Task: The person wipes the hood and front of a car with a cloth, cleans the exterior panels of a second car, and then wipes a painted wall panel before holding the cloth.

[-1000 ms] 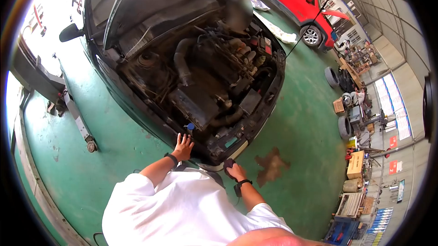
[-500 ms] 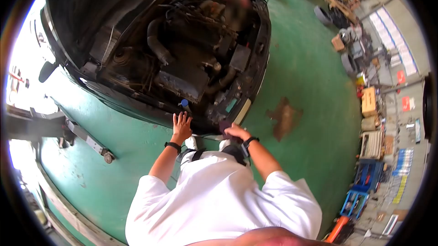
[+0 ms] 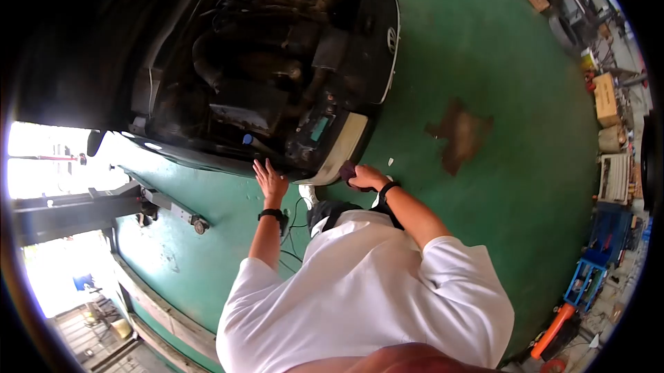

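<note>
Dark maroon cloth (image 3: 348, 173) sits at the front corner of the black car (image 3: 200, 162), by the lower end of the pale headlight (image 3: 342, 149); whether it touches the lens cannot be told. The right hand (image 3: 369, 178) grips it, fingers curled around the bunched fabric, the forearm slanting up and inward from the sleeve, wrist banded in black. The left hand (image 3: 270, 184) is open and empty, back upward, fingers extended and slightly spread toward the fender's edge, its forearm nearly straight ahead; contact with the paintwork is unclear. Just beyond its fingertips, inside the engine bay's near edge, stands a blue cap (image 3: 247, 139).
</note>
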Demonstrator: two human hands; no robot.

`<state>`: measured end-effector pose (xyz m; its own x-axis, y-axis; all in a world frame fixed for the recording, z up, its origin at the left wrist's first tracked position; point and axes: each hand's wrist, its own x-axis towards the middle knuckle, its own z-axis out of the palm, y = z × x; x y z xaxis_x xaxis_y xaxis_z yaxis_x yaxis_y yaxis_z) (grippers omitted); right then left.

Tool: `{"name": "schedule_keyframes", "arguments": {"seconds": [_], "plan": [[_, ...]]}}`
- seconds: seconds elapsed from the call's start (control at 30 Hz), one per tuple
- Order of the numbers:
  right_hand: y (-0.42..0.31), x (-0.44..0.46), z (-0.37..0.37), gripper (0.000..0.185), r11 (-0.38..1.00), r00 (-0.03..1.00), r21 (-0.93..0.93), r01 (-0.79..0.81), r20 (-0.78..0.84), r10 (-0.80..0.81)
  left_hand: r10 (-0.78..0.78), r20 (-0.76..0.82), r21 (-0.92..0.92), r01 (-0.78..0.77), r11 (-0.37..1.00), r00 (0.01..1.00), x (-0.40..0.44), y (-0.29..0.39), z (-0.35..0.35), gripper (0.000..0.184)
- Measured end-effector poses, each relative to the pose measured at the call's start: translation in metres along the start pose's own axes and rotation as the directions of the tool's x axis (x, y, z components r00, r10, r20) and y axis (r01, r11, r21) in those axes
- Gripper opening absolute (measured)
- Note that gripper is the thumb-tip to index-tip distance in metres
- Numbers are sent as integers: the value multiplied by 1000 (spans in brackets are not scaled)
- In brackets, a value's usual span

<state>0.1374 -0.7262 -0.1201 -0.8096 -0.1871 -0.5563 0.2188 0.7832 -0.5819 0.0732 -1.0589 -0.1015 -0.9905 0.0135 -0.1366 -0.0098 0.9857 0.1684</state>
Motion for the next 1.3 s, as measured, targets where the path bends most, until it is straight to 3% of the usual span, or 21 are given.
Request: {"name": "schedule_keyframes", "arguments": {"seconds": [0.07, 0.13, 0.17, 0.27, 0.3, 0.37, 0.43, 0.5, 0.53, 0.6, 0.67, 0.73, 0.8, 0.87, 0.9, 1.0, 1.07, 1.13, 1.17, 1.23, 1.3], "plan": [[29, -19, -19, 53, 997, 1000, 72, -24, -14, 25, -93, -3, -154, 91, 984, 996, -12, 34, 25, 89], [65, -34, -34, 55, 989, 999, 142, -35, 36, 30, -91, 57, -173, 100, 980, 994, -27, 50, 53, 92], [73, -45, -50, 57, 990, 997, 129, -62, 46, 57, -91, 151, -218, 123, 968, 984, -32, 58, 65, 92], [102, -48, -75, 63, 980, 996, 198, 1, -90, 17, -47, 352, -60, 73, 996, 935, -12, 83, 96, 96], [107, -47, -86, 64, 959, 996, 279, 57, -77, -36, 180, 432, -329, -32, 944, 884, -7, 97, 98, 96], [104, -53, -119, 61, 880, 992, 460, 122, -52, -111, 306, 552, -428, -52, 902, 775, -17, 156, 64, 90], [93, -49, -144, 59, 822, 975, 529, 209, -52, -215, 184, 631, -261, -17, 965, 753, -26, 234, 17, 85], [97, -29, -140, 52, 704, 933, 623, 341, -129, -337, 518, 303, -782, -103, 615, 800, -24, 268, 18, 66], [89, -34, -161, 56, 716, 922, 625, 311, -16, -386, 519, 295, -783, -109, 612, 802, -18, 274, 22, 66], [73, -56, -195, 62, 686, 916, 623, 375, -137, -377, 538, 185, -663, -300, 686, 822, 6, 295, 31, 51], [97, -27, -197, 66, 697, 904, 586, 413, -168, -394, 436, 303, -686, -124, 717, 848, 22, 335, -3, 46], [118, -20, -223, 66, 719, 899, 544, 432, -194, -392, 488, 103, -562, -354, 748, 867, 49, 345, 12, 40], [154, -1, -242, 66, 820, 943, 474, 322, -234, -235, 442, 109, -510, -332, 793, 890, 75, 367, 8, 41], [193, 34, -259, 72, 780, 939, 526, 339, -239, -247, 322, 254, -441, -187, 878, 912, 104, 399, -4, 45], [205, 44, -273, 76, 868, 954, 424, 258, -256, -158, 296, 286, -407, -163, 898, 911, 121, 409, 10, 51], [232, 70, -328, 82, 949, 946, 302, 93, -324, 10, 272, 349, -545, -41, 837, 897, 177, 456, 41, 52], [251, 82, -371, 77, 922, 972, 387, -25, -204, 113, 278, 359, -527, -53, 848, 891, 215, 492, 49, 54], [287, 102, -397, 70, 945, 975, 326, -32, -200, 102, 111, 812, -359, 341, 869, 573, 245, 540, 12, 67], [305, 117, -411, 63, 957, 974, 289, -7, -214, 72, 123, 809, -377, 346, 859, 575, 262, 558, 14, 67], [333, 139, -443, 59, 934, 980, 351, -69, -152, 129, 262, 867, -441, 408, 800, 424, 298, 580, 28, 68], [344, 149, -472, 56, 905, 982, 405, -127, -79, 174, 291, 868, -457, 417, 785, 403, 334, 596, 54, 67]]}}
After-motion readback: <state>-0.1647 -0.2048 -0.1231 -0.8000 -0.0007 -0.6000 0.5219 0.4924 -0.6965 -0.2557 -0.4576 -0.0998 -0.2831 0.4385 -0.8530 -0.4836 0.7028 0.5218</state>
